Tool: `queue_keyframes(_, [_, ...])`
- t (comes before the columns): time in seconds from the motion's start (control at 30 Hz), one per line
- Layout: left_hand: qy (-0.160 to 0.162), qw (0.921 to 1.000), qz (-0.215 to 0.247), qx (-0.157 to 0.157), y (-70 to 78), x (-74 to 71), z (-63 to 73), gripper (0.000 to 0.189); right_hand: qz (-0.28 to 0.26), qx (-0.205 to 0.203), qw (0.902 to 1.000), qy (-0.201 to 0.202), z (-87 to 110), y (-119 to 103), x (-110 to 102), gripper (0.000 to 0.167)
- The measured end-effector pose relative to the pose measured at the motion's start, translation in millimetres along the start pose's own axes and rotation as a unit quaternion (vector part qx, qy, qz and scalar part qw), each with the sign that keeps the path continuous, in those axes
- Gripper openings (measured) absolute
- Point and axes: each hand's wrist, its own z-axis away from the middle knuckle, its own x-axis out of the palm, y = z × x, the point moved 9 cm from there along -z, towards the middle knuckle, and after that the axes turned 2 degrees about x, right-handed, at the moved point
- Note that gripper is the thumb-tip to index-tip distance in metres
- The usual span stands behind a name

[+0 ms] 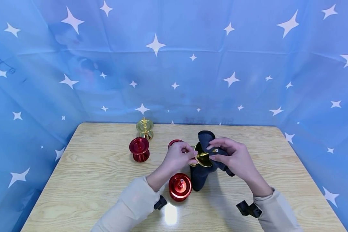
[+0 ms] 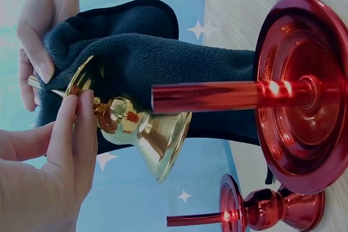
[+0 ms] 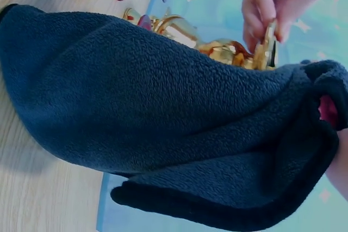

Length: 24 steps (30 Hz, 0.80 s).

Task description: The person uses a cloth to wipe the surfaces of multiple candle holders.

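A wide stretch of wood on the table (image 1: pixel 75 187) runs from the left sleeve (image 1: pixel 133 198) to the left edge, and more lies between the right sleeve (image 1: pixel 278 209) and the right edge. The back edge meets a blue curtain (image 1: pixel 174 67) with white stars. The other gold holder (image 1: pixel 145 129) stands near that edge, with the left red holder (image 1: pixel 140 149) just in front of it. The middle is tighter. The front red holder (image 1: pixel 180 187) is just beside the cloth (image 1: pixel 200 177), and the back red holder (image 1: pixel 175 141) is partly hidden by the left hand (image 1: pixel 178 154).

The gold holder (image 2: pixel 120 117) is up between the 2 hands, a bit right of the table's middle. It leans, with its dish tipped toward the right hand (image 1: pixel 233 156). It is very shiny, with a thin spike in the dish, a round bump below and a foot that gets wide.

The left hand pinches the dish's rim, thumb and fingers close together. The right hand has its fingers bent and grips the dark blue cloth near the spike. The cloth hides part of the dish and hangs down below.
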Motion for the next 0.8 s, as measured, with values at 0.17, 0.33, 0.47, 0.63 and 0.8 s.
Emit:
queue_keyframes(0.17, [0.000,0.9999,-0.012,0.003,-1.4,-0.1,-1.5,0.010,0.003,-0.007,1.0000,0.006,0.8,-3.7,-6.8,0.032])
queue_keyframes(0.33, [-0.010,0.9998,0.011,0.009,-2.9,2.2,-4.0,0.009,0.004,-0.020,0.9998,0.004,1.2,-9.4,-13.4,0.033])
queue_keyframes(0.47, [-0.029,0.9986,0.042,0.011,-3.1,3.6,-5.1,0.008,-0.011,-0.034,0.9993,-0.009,1.2,-12.9,-15.2,0.035])
queue_keyframes(0.63, [-0.059,0.9963,0.059,0.023,1.6,2.5,-5.6,0.012,-0.037,-0.042,0.9971,-0.051,-0.2,-11.2,-4.1,0.039])
queue_keyframes(0.8, [-0.076,0.9955,0.042,0.039,9.7,1.3,-4.6,0.014,-0.014,-0.024,0.9942,-0.104,0.2,-0.3,12.1,0.038])
